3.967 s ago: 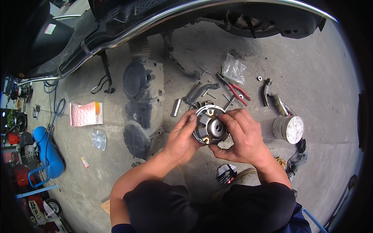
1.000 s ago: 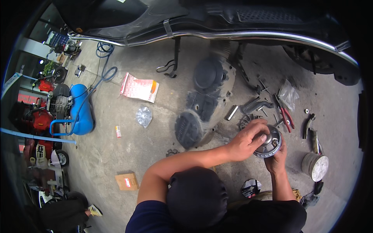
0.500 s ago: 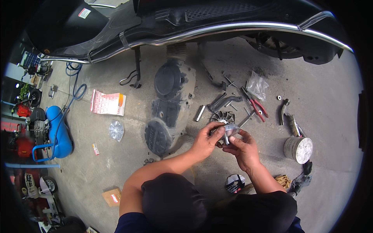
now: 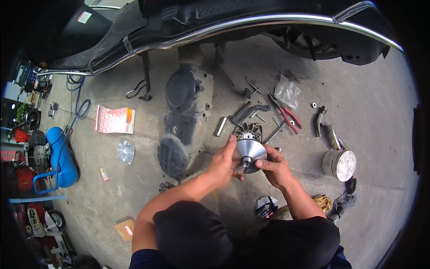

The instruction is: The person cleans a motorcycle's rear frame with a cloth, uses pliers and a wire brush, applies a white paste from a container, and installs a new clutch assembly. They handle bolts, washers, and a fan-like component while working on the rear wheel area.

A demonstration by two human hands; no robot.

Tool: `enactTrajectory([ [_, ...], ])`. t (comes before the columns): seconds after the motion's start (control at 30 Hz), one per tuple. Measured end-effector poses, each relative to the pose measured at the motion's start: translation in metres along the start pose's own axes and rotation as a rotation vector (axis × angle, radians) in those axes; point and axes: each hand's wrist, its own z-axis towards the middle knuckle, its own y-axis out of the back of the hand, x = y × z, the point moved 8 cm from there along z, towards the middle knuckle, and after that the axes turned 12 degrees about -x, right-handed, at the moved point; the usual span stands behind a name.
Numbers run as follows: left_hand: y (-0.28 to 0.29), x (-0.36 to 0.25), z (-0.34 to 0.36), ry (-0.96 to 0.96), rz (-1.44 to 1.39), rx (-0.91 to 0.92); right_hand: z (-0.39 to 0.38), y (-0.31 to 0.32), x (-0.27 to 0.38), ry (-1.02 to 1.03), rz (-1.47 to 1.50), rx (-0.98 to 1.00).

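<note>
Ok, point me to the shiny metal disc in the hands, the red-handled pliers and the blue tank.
shiny metal disc [image 4: 251, 151], head view, on its smooth cone face.
red-handled pliers [image 4: 290, 118], head view, on a red handle.
blue tank [image 4: 61, 157], head view, mid-body.

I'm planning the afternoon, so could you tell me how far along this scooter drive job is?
Done: the black drive covers are off and lie on the concrete. In hand: both hands, left and right, hold the shiny conical metal pulley half. Left: the finned pulley plate, red-handled pliers and loose bolts lie on the floor.
</note>
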Motion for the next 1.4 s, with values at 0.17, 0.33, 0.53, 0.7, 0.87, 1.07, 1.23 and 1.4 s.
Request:
enactTrajectory([
  [0.17, -0.003, 0.005, -0.002, 0.038, 0.004, 0.030, 0.003, 0.002, -0.015, -0.074, 0.245, -0.099],
  [0.33, -0.004, 0.012, 0.001, 0.024, 0.066, -0.034, 0.006, 0.007, -0.031, -0.045, 0.132, -0.279],
  [0.53, 0.006, 0.002, 0.013, -0.199, 0.318, -0.029, 0.006, 0.002, -0.028, -0.081, 0.226, -0.262],
  [0.7, -0.002, -0.043, 0.001, -0.826, 0.530, -0.124, 0.005, -0.002, -0.027, -0.122, 0.240, -0.266],
  [0.87, 0.015, -0.059, -0.023, -0.639, 0.939, -0.005, 0.004, -0.005, -0.032, -0.165, 0.251, -0.215],
  [1.07, 0.121, -0.135, -0.088, -0.933, 0.463, -0.222, 0.005, 0.012, -0.027, -0.038, 0.107, -0.297],
  [1.23, 0.349, -0.192, -0.127, -0.991, 0.917, -1.472, 0.007, 0.019, -0.038, -0.104, 0.135, -0.296],
  [1.4, 0.484, -0.116, -0.084, -0.372, 1.077, -1.490, 0.008, 0.015, -0.047, -0.138, 0.084, -0.297],
])
